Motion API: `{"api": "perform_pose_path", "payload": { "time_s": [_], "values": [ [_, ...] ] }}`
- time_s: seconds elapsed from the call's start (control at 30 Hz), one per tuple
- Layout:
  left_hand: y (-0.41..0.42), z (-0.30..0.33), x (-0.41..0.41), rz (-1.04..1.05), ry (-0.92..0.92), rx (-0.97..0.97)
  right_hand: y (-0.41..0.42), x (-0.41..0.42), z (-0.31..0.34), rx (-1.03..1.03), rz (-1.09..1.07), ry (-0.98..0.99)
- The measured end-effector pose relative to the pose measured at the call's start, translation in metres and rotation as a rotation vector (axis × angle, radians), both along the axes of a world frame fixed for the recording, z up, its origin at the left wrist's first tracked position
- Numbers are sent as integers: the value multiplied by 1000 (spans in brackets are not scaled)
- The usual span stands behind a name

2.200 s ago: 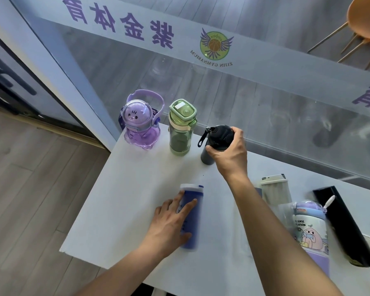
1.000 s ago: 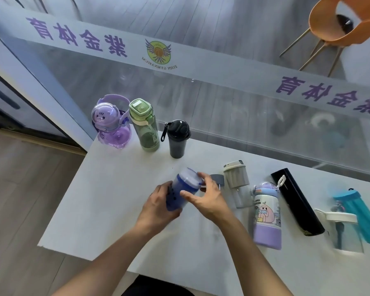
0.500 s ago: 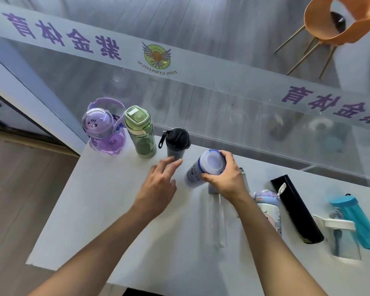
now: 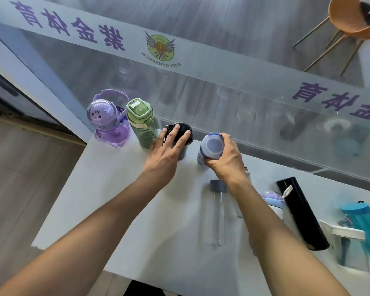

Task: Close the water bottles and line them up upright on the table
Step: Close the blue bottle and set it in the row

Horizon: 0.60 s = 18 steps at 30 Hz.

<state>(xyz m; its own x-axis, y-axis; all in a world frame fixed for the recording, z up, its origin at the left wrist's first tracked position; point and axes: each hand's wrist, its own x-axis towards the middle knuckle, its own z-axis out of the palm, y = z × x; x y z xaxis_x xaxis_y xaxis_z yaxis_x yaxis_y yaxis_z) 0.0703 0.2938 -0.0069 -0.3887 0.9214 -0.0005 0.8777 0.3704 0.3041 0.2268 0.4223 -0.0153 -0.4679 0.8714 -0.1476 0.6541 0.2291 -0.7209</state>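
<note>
Three bottles stand upright in a row at the table's far left: a purple cartoon bottle (image 4: 107, 122), a green bottle (image 4: 142, 122) and a small black bottle (image 4: 183, 130). My left hand (image 4: 166, 151) rests with spread fingers on the black bottle's cap. My right hand (image 4: 224, 159) grips a blue bottle (image 4: 210, 146) with a pale lid, standing it just right of the black one. A clear slim bottle (image 4: 217, 212) with a grey cap lies on the table beside my right forearm.
On the white table (image 4: 115, 199), right of my arm, lie a lilac cartoon bottle (image 4: 271, 199), a long black flask (image 4: 301, 214), a clear bottle with a white lid (image 4: 346, 233) and a teal bottle (image 4: 363, 225). A glass wall runs behind the table. An orange chair (image 4: 355, 16) is beyond it.
My right hand carried the blue bottle further back and set it upright beside the black bottle. My left hand let go of it and moved onto the black bottle's cap.
</note>
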Motion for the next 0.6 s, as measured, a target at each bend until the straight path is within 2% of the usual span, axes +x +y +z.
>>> {"api": "perform_pose_path", "payload": {
  "time_s": [0.37, 0.6],
  "values": [
    [0, 2, 4, 38, -23, -26, -4, 0, -2, 41, -44, -23],
    [8, 11, 9, 46, 16, 36, -7, 7, -5, -43, -63, -41]
  ]
}}
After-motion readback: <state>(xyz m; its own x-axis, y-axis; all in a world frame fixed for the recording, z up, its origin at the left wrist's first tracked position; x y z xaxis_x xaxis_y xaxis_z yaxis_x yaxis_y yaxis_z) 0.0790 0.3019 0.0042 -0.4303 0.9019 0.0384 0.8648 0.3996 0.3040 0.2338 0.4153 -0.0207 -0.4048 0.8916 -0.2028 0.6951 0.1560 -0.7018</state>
